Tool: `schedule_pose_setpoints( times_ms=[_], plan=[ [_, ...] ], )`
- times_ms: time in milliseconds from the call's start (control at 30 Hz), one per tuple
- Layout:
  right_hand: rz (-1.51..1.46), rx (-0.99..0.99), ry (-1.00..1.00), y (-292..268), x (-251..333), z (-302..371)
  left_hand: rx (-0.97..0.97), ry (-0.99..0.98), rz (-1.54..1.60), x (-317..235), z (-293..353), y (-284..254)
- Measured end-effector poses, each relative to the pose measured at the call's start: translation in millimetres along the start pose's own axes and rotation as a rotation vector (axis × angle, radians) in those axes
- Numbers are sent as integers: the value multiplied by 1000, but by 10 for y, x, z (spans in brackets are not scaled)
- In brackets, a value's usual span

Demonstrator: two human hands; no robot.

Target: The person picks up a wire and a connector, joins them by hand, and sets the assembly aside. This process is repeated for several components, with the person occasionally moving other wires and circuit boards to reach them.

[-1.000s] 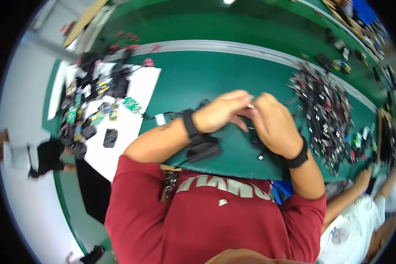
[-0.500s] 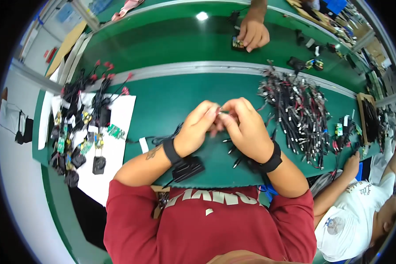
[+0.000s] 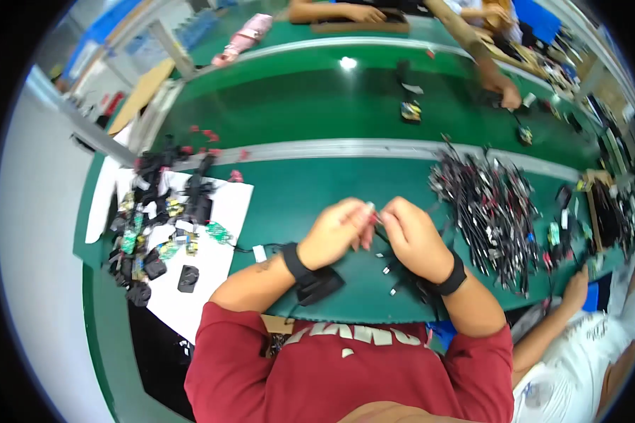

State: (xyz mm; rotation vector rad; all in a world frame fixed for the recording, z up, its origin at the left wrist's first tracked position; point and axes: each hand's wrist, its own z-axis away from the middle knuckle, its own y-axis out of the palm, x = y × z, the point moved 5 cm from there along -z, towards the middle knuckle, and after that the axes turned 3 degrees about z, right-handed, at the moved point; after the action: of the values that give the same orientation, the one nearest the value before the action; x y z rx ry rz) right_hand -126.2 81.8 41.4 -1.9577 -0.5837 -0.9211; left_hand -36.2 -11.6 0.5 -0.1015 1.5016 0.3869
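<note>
Left hand [image 3: 335, 231] pinches a pale piece [image 3: 370, 206] (direction and long axis blurred).

Pale block lettering [image 3: 377, 334] crosses the chest of your red shirt [image 3: 346, 381], below your left hand [image 3: 335, 229] and right hand [image 3: 418, 243], blurred and partly lost in folds. Beyond your right hand, toward the lower right, a co-worker's white shirt [image 3: 575, 366] bears dark script [image 3: 594, 328] and a round print [image 3: 538, 393], neither legible.
</note>
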Motion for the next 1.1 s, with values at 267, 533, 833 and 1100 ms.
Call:
schedule_pose_setpoints(
  times_ms=[267, 533, 833, 1100],
  plan=[
    [8, 79, -31, 107, 231, 12, 40, 88, -141, -140, 71, 79],
    [-256, 79, 178, -430, 657, -81, 115, 325, -944, -716, 428, -300],
    [-775, -110, -1, -1106, 1020, -942, 5, 250, -1239, -537, 944, -596],
    [501, 123, -13, -907, -95, -2118, -561, 493, -1993, -1797, 104, -2274]
  ],
)
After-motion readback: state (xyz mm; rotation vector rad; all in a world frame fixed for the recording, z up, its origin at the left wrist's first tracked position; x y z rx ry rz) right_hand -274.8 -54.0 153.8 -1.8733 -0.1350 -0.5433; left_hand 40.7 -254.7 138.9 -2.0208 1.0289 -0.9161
